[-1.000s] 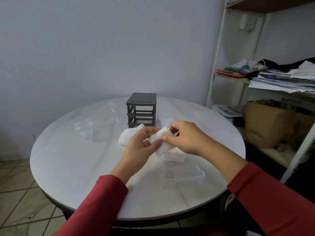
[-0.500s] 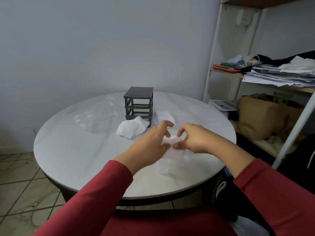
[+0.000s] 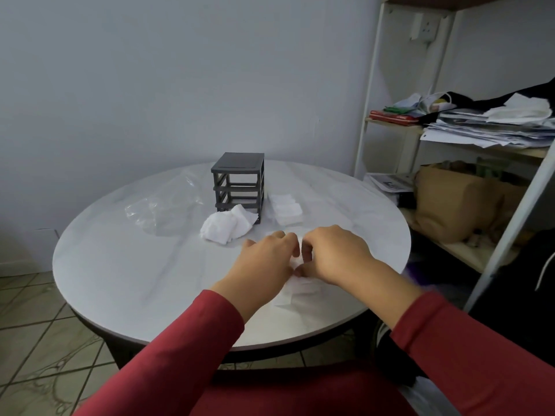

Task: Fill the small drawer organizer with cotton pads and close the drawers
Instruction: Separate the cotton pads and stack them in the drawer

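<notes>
The dark grey organizer frame [image 3: 238, 184] stands at the table's far side with its three slots empty. A loose heap of white cotton pads [image 3: 228, 226] lies against its front. More cotton pads [image 3: 284, 209] lie in a stack to its right. Near the table's front edge, my left hand [image 3: 265, 267] and my right hand [image 3: 336, 256] are side by side, fingers curled down onto a small bunch of cotton pads [image 3: 296, 262] held between them. Under the hands sits a clear drawer [image 3: 300, 291], mostly hidden.
A crumpled clear plastic bag [image 3: 162, 210] lies left of the organizer on the round white table [image 3: 120, 265]. A white metal shelf [image 3: 369, 115] with papers and a brown paper bag [image 3: 456, 199] stands close on the right. Tiled floor shows at the left.
Both hands have moved down and away from me with the pads, from chest height to the drawer on the table. The stack right of the organizer has come into view.
</notes>
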